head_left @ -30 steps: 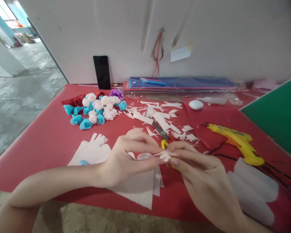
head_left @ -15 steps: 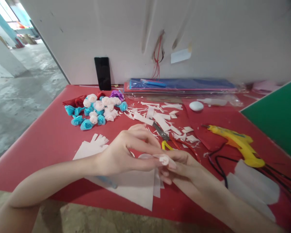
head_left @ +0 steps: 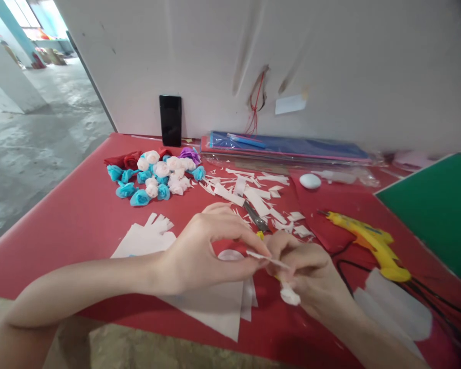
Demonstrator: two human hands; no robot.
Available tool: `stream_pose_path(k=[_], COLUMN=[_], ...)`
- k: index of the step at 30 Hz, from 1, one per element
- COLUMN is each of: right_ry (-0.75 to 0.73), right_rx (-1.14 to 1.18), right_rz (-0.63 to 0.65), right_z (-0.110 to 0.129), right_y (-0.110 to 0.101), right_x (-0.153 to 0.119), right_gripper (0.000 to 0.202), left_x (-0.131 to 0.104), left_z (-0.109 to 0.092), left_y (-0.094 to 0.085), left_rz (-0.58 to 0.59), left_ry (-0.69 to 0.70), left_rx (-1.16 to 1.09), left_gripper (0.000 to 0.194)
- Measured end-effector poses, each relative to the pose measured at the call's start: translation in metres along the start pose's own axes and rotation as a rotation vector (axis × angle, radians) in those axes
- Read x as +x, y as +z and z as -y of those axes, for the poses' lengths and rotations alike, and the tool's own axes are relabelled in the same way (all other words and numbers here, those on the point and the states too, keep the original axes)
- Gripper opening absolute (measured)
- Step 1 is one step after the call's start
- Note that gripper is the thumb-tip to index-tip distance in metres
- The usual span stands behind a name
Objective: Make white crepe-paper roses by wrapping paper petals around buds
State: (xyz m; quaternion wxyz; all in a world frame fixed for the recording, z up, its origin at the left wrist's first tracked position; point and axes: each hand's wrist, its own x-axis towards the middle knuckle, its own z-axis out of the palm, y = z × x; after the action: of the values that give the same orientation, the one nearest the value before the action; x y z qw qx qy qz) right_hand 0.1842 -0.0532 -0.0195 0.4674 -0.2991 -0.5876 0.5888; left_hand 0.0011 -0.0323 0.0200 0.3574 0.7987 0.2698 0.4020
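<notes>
My left hand (head_left: 211, 251) pinches a thin white paper piece (head_left: 259, 256), seen nearly edge-on, between thumb and forefinger. My right hand (head_left: 309, 269) is closed around a small rolled white paper rosebud (head_left: 290, 294), which points down toward me, and its fingertips also touch the far end of the paper piece. Below both hands, white paper sheets (head_left: 215, 307) lie on the red table. Just behind them are pliers (head_left: 255, 215), their handles mostly hidden by my hands.
Finished blue, white, red and purple paper roses (head_left: 140, 197) sit at the left. White paper scraps (head_left: 257, 200) are scattered in the middle. At right lie a yellow hot glue gun (head_left: 369, 246) with its cord and a green board (head_left: 438, 210). A phone (head_left: 171, 120) leans on the wall.
The rosebud has tipped from facing up between my fingers to pointing downward in my right hand. My left hand now holds a paper piece against it. The view has shifted slightly.
</notes>
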Motion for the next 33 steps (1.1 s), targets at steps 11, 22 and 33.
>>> stream_pose_path(k=[11, 22, 33], right_ry=[-0.079, -0.016, 0.016], right_rx=[-0.085, -0.059, -0.019], right_rz=[-0.096, -0.264, -0.333], right_z=[-0.007, -0.005, -0.005], right_y=[0.004, 0.011, 0.012], right_x=[-0.006, -0.008, -0.006], right_gripper=[0.008, 0.008, 0.004], left_x=[-0.006, -0.003, 0.001], left_z=[-0.006, -0.010, -0.011], left_y=[0.005, 0.005, -0.003], left_rz=[-0.016, -0.012, 0.077], left_ry=[0.032, -0.130, -0.167], left_rx=[-0.009, -0.087, -0.049], left_gripper=[0.011, 0.010, 0.012])
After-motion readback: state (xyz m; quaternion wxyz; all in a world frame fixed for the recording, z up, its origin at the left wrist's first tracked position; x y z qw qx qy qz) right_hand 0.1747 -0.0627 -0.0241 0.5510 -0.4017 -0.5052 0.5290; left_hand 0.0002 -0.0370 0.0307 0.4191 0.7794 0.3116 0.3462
